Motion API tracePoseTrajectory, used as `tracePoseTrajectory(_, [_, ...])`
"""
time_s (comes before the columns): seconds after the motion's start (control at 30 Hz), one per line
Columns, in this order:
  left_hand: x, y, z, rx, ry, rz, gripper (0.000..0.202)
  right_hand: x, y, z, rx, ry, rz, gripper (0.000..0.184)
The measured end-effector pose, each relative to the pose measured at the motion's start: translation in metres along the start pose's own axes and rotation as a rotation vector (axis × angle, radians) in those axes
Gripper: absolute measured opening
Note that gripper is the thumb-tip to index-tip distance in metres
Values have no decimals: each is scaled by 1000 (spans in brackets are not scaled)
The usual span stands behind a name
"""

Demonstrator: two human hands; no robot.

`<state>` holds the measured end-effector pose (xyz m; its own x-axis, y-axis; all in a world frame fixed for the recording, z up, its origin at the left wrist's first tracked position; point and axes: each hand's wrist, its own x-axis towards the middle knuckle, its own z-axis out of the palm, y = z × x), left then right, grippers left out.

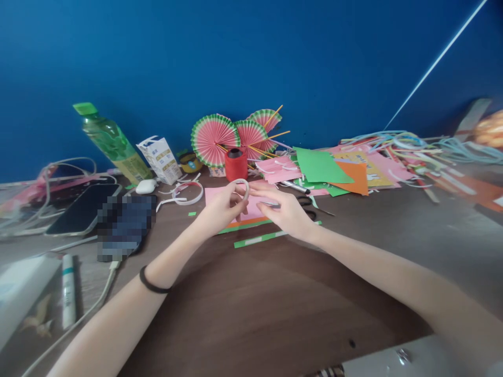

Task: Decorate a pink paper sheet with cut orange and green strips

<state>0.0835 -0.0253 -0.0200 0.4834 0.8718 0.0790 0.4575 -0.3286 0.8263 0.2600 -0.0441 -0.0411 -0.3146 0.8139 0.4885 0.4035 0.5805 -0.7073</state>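
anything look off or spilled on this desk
No spill shows. The green bottle and white carton look tilted, perhaps from the wide lens. The nearer phone has a blocky, pixelated patch over it, likely the picture rather than damage. A loose green scrap lies on the desk near the left hand.

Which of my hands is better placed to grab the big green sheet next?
Probably your right hand: it is nearer the green sheet, whereas your left hand is farther off and holds a pale ring. Whether the right is free is unclear.
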Motion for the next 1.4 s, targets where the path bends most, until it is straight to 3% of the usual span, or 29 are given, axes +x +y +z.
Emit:
tracePoseTrajectory(0.3, [0,-6,17,62,104,60,7,-4,-1,5,119,158,110,5])
tracePoseTrajectory(0.57, [-5,-2,31,258,214,67,8,-6,3,8,-88,202,73,5])
tracePoseTrajectory(0.97, [-7,2,36,70,134,-120,15,-11,11,15,-293,204,-16,11])
tracePoseTrajectory(1.17, [-6,-5,41,-21,202,-82,4,-11,13,17,-389,213,-135,16])
tracePoseTrajectory(1.4, [-7,-5,43,1,264,5,9,-10,12,13,-421,280,-276,16])
